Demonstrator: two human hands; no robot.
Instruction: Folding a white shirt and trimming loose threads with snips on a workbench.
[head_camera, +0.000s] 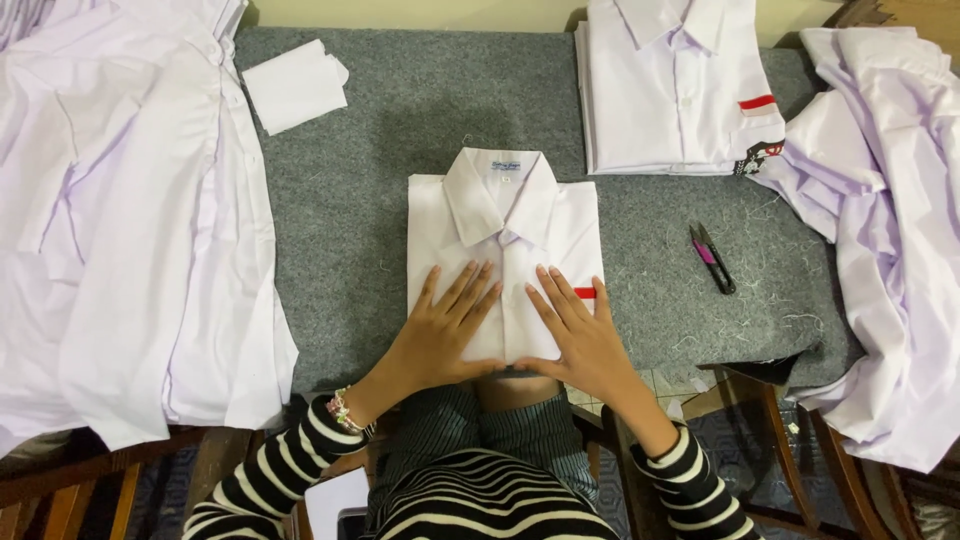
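A folded white shirt (505, 215) with its collar up lies on the grey felt table (400, 130), close to the near edge. My left hand (445, 325) rests flat on the shirt's lower left part, fingers spread. My right hand (580, 335) lies flat on the lower right part, next to a small red stripe on the pocket. Both hands press on the cloth and grip nothing.
A stack of folded white shirts (675, 85) sits at the back right. Loose white shirts are heaped at the left (120, 220) and the right (890, 230). Small thread snips (712, 258) lie right of the shirt. A folded white piece (295, 85) lies at the back left.
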